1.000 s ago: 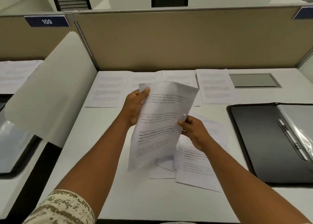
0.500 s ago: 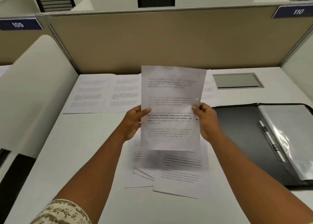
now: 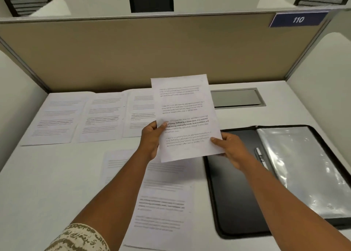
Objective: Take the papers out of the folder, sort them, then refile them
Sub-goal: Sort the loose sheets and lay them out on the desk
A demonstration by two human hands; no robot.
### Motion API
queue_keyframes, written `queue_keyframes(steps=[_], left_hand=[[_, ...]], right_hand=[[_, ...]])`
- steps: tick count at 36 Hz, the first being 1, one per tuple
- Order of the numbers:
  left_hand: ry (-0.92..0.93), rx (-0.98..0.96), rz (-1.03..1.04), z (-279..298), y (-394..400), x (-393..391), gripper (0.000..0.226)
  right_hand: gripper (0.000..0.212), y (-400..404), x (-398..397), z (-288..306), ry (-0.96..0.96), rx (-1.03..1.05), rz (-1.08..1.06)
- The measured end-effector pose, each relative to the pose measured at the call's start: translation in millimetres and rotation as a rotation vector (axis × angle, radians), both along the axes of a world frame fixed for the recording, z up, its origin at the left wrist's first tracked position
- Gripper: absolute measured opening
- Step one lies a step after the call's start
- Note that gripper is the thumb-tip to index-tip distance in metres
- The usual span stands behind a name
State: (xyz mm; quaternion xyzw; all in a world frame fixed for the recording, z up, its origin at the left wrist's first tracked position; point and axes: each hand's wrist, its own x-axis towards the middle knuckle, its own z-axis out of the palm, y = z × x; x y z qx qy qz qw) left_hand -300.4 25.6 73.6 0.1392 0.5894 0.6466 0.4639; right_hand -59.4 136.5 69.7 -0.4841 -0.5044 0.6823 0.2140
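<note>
I hold one printed sheet (image 3: 186,108) upright above the desk. My left hand (image 3: 152,138) pinches its left edge, thumb on the front. My right hand (image 3: 229,148) grips its lower right corner. Three printed sheets (image 3: 79,116) lie side by side along the back of the desk. A loose pile of papers (image 3: 163,203) lies under my arms near the front. The black folder (image 3: 233,193) lies open at the right, with clear plastic sleeves (image 3: 303,171) on its right half and a metal clip (image 3: 259,154).
A beige partition (image 3: 133,53) closes off the back of the white desk (image 3: 57,184), with white side panels left and right. A grey cable hatch (image 3: 236,98) is set into the desk behind the folder. A blue tag reads 110 (image 3: 298,19).
The sheet has been turned upright and carried forward and to the right, toward the back row. My right hand slid to its lower right corner. The camera view shifted right.
</note>
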Motion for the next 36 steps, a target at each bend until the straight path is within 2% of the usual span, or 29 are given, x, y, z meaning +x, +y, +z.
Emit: queue_keyframes(steps=[4,9,16,21,29,36], left_hand=[[0.022,-0.013,0.002,-8,41,21,0.02],[0.058,-0.08,-0.049,-21,90,46,0.025],[0.17,-0.243,-0.122,-40,142,74,0.005],[0.246,-0.305,-0.117,-50,178,90,0.007],[0.46,-0.388,-0.073,-84,238,109,0.02],[0.604,-0.471,-0.158,-102,261,117,0.015]], right_hand=[[0.018,26,24,-13,-0.127,0.019,-0.048],[0.022,67,46,-23,-0.138,0.007,-0.139],[0.027,134,67,-34,-0.17,0.017,-0.207],[0.013,183,77,-37,-0.204,0.061,-0.202],[0.005,242,85,-58,-0.425,0.179,-0.173],[0.008,259,88,-72,-0.649,0.334,-0.121]])
